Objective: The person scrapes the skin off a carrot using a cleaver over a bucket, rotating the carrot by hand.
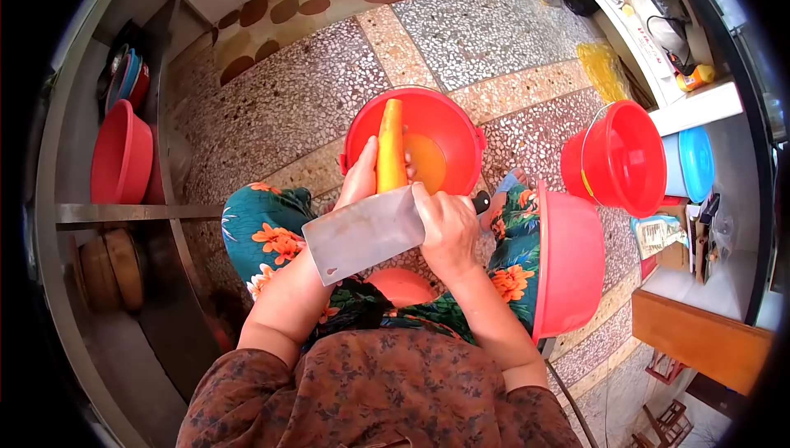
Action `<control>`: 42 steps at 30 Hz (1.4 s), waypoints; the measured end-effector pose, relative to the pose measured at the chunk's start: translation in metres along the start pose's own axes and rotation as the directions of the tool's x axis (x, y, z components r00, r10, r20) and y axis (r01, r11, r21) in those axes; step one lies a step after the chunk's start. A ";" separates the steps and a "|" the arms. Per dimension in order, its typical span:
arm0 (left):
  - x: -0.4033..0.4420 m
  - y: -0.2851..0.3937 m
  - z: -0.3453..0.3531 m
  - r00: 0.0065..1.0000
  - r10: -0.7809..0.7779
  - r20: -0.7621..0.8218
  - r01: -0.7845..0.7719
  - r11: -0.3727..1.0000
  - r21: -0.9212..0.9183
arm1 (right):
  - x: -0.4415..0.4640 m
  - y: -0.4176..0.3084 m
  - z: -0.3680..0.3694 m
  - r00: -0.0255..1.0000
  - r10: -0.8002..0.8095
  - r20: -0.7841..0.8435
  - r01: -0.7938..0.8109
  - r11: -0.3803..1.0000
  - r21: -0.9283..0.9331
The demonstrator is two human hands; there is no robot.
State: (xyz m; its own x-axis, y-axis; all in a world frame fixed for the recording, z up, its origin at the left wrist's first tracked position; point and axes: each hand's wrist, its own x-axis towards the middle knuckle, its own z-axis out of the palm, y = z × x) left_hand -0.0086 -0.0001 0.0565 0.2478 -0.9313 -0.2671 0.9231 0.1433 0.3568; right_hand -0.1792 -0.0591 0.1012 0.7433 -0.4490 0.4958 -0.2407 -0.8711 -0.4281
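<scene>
My left hand [360,175] is closed round a long, yellow-orange carrot [391,148], which points away from me over a red bucket [360,115]. My right hand [449,232] grips a cleaver [362,236] with a wide grey blade and a dark handle. The blade lies flat-side up across the near end of the carrot, above my left wrist. Whether its edge touches the carrot I cannot tell. Inside the bucket, something orange [429,160] shows at the bottom, partly hidden by my hands.
A pink basin [572,267] stands on edge by my right leg. Beyond it is another red bucket [617,156] with a wire handle. Shelves at left hold a red basin [123,156] and round wooden boards [115,271]. A yellow bag [603,69] lies on the speckled floor [296,86].
</scene>
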 end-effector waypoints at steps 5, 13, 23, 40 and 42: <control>-0.004 -0.006 0.004 1.000 0.014 0.026 -0.013 0.999 -0.042 | -0.002 0.003 0.003 1.000 0.009 -0.002 -0.009 1.000 -0.008; -0.011 -0.006 0.011 1.000 0.016 0.024 -0.017 0.999 0.039 | -0.002 0.007 0.007 0.999 -0.007 -0.046 0.005 0.999 -0.037; -0.013 -0.005 0.010 1.000 -0.019 -0.001 0.019 0.997 0.081 | -0.001 0.005 0.007 0.999 -0.013 -0.052 0.010 0.999 -0.040; -0.017 -0.010 0.014 1.000 -0.007 0.006 0.006 0.999 0.052 | -0.005 0.013 0.014 0.997 0.031 -0.075 -0.034 0.998 -0.043; -0.019 -0.011 0.020 0.999 0.013 -0.046 -0.008 0.995 0.100 | -0.005 0.014 0.016 0.996 0.035 -0.083 -0.039 0.998 -0.049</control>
State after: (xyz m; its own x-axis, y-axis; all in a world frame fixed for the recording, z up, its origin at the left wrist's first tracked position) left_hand -0.0294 0.0092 0.0756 0.2725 -0.9131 -0.3032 0.8873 0.1166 0.4463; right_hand -0.1768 -0.0662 0.0805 0.6802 -0.4943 0.5413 -0.2997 -0.8614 -0.4101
